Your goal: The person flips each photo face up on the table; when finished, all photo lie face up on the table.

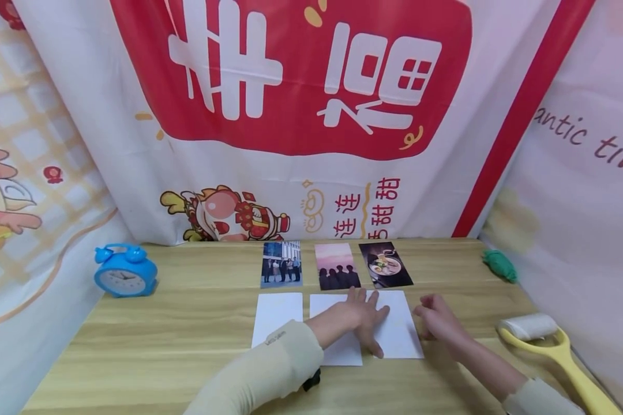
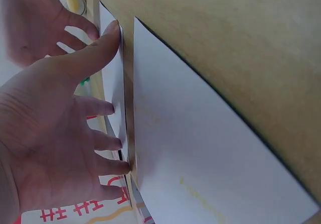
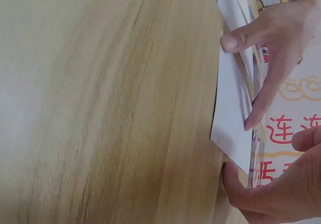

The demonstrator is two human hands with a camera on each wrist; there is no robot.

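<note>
The rightmost rectangular white paper sheet (image 1: 402, 328), laid at five o'clock in the head view on the pale wood-grain table (image 1: 176, 346), is touched by the wide-spread left hand (image 1: 364, 318), while the loosely relaxed right hand (image 1: 440, 321) is held just beside the sheet's three-o'clock edge.

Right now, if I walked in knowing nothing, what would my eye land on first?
Probably the huge red patch on the cloth hanging behind the table. Next might come the bright blue alarm clock at the table's left end. Then, nearer the middle, the left hand spreads over two white cards, in front of a row of three photos.
</note>
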